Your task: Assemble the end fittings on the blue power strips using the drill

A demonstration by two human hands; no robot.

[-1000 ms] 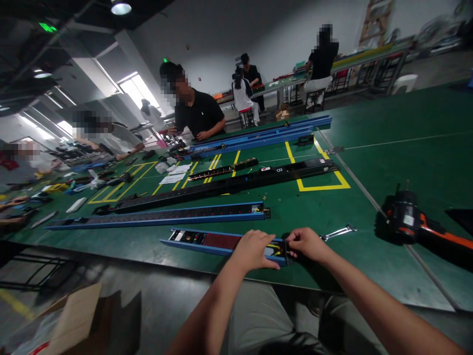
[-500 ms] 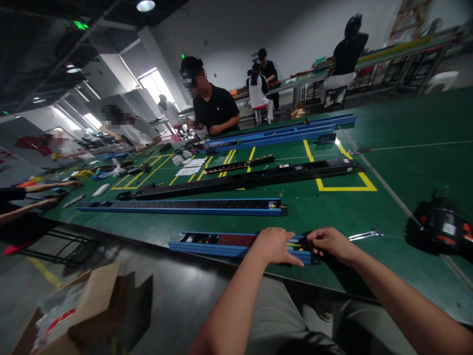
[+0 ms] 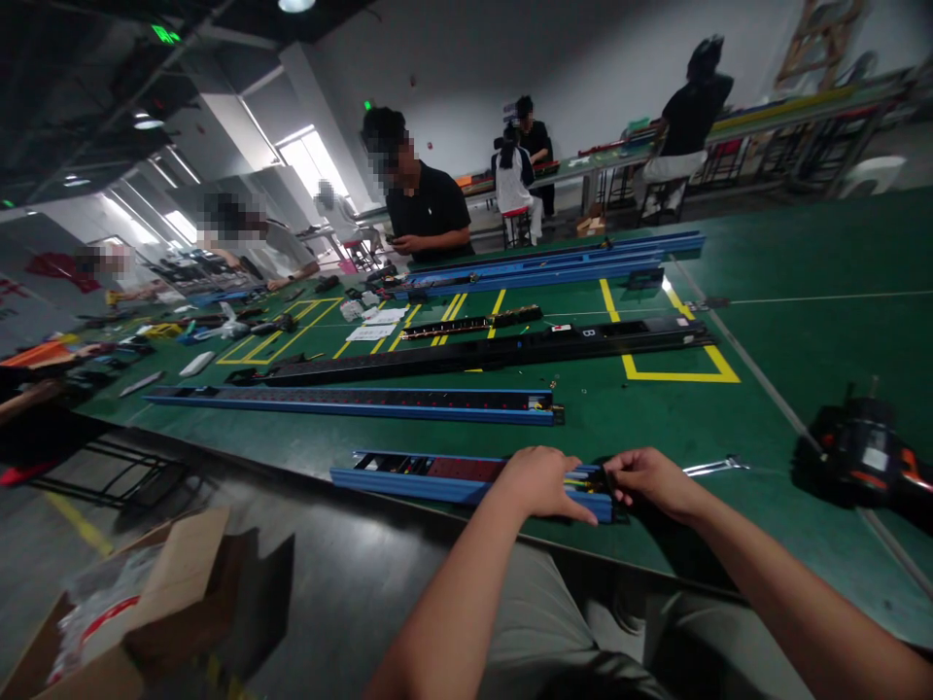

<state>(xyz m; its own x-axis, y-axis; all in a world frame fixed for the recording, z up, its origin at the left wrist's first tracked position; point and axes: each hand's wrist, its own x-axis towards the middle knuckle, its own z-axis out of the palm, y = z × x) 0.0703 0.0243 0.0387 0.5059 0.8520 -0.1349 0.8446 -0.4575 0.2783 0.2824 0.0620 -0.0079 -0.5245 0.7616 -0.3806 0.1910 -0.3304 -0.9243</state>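
A short blue channel-shaped housing (image 3: 408,483) lies along the near edge of the green table, with a dark red strip (image 3: 466,469) and black parts inside. My left hand (image 3: 535,483) lies across its right part, thumb and fingers gripping the sides. Yellow wires (image 3: 579,483) show in the channel just past that hand. At the right end, my right hand (image 3: 645,478) pinches a small black end piece (image 3: 608,479), partly hidden by the fingers. A silver wrench (image 3: 718,467) rests on the table to the right of this hand.
A longer blue housing (image 3: 350,403) and a long black one (image 3: 481,352) lie beyond. At right sits a black and orange power drill (image 3: 864,442). An open cardboard box (image 3: 179,583) stands on the floor at left. A co-worker in black (image 3: 427,209) is across the table.
Both hands keep nearly the same hold on the blue housing and its end piece. The view shifts slightly. Across the table, the co-worker's hands have come together; the arms at far left have drawn back.
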